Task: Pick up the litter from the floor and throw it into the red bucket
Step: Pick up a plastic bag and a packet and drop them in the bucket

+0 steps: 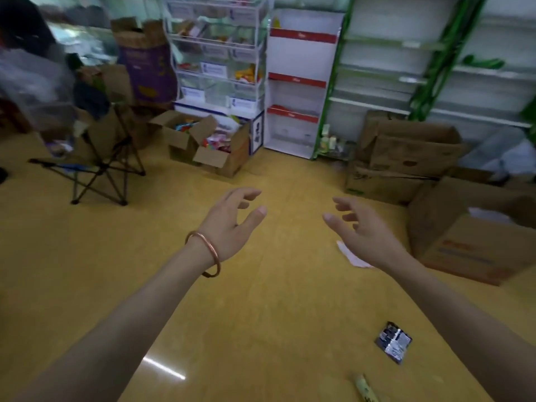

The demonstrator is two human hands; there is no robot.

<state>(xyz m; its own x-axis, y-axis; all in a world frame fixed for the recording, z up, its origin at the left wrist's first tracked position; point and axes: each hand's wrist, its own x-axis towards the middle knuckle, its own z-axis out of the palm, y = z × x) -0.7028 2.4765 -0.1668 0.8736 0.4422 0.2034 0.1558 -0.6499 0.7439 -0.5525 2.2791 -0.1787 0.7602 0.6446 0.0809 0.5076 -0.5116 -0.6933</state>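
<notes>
**Head view.** Both forearms are reaching forward over the yellow floor (261, 309), with the palms turned toward each other and a clear gap between them.

- **Hands.** The left hand (232, 224) is hovering with its fingers loosely curved and spread, gripping nothing. A copper-coloured bangle (209, 252) is sitting on its wrist. The right hand (367, 229) is mirroring it, fingers apart and relaxed, likewise holding nothing.
- **Litter.** Three pieces are lying on the right half of the floor.
  - A white paper scrap (351, 253) is partly covered in view by the right hand and wrist. It is lying near the printed cardboard box (470, 245) at the right edge.
  - A dark foil wrapper (393, 342) is lying flat toward the near edge, just beside the right forearm.
  - A pale yellowish tube (366, 387) is running off the bottom of the view; blur is hiding its print.
- **Far edge of the floor.**
  - A folding camp chair (98, 166) is standing at the far left.
  - Two open cartons (208, 149) are holding colourful packets in front of a clear tiered rack (217, 53).
  - A white stand (295, 91) with red strips is standing beside the rack, next to green-framed shelving (435, 82).
  - Flattened cartons (406, 158) are leaning at the foot of the shelving, toward the far right corner.
</notes>
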